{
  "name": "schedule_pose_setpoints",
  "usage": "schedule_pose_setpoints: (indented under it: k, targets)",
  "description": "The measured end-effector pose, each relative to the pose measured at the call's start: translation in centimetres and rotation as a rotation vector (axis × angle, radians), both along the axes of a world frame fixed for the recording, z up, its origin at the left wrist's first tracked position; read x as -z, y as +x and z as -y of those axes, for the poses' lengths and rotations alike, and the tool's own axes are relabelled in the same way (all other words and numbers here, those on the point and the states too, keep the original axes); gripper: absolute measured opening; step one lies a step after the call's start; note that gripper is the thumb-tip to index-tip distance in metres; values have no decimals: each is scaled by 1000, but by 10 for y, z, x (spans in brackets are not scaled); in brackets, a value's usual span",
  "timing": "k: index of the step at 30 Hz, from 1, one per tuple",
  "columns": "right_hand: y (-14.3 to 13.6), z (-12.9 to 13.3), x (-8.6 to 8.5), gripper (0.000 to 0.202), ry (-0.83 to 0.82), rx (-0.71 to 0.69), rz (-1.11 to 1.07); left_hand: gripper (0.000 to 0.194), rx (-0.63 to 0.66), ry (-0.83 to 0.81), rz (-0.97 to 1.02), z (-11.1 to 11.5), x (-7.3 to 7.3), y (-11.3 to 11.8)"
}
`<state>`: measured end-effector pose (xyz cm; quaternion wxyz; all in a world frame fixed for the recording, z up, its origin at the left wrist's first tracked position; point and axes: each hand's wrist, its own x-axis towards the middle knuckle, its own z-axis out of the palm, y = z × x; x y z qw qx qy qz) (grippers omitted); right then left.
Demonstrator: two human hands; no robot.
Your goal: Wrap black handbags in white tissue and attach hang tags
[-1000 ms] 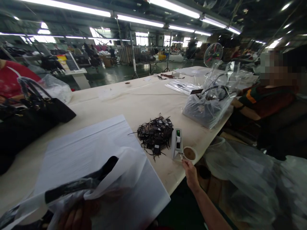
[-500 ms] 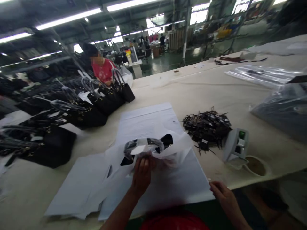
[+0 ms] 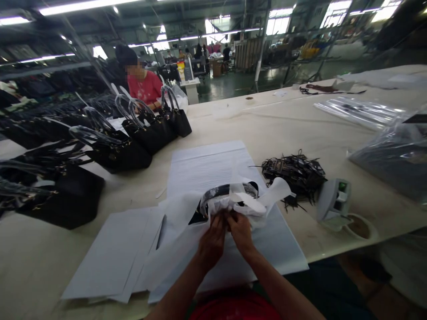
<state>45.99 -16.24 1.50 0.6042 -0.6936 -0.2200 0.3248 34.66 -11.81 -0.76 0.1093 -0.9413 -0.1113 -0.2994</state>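
A black handbag [image 3: 197, 214] lies in front of me, partly wrapped in thin white paper [image 3: 182, 249]. Its handle [image 3: 216, 192] is covered in clear plastic and arches up out of the paper. My left hand [image 3: 212, 240] is closed on the bunched paper at the bag's near side. Right beside it, my right hand [image 3: 240, 229] pinches the same paper, the fingertips of both hands meeting. Whatever small thing may lie between the fingertips is hidden. White strips [image 3: 279, 190] stick out at the right of the bag. Underneath lies a stack of white sheets [image 3: 208, 162].
Black handbags [image 3: 71, 195] stand in a row on the left, near loose white sheets [image 3: 103, 253]. Rightward are a pile of black tags [image 3: 295, 173], a grey-white dispenser [image 3: 333, 202], a tape roll [image 3: 360, 226] and a plastic-wrapped bundle [image 3: 393, 155]. A co-worker [image 3: 145, 89] stands across the table.
My right hand has come from the table's front edge to the bag, beside my left hand. The paper is gathered closer around the bag, and white strips now stick out rightward.
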Motion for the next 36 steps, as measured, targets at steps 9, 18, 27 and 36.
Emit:
schedule_pose_setpoints:
  k: [9, 18, 27, 36]
  targets:
    - [6, -1, 1, 49, -386, 11, 316, 49, 58, 40, -59, -9, -1, -4]
    - [6, 40, 44, 42, -435, 14, 329, 36, 235, -66, -39, -17, -15, -18]
    - [10, 92, 71, 40, -374, 207, 339, 66, 86, -198, 400, -36, -139, -4]
    - [181, 92, 87, 22, -664, 377, 558, 64, 26, -221, 407, -42, -135, 14]
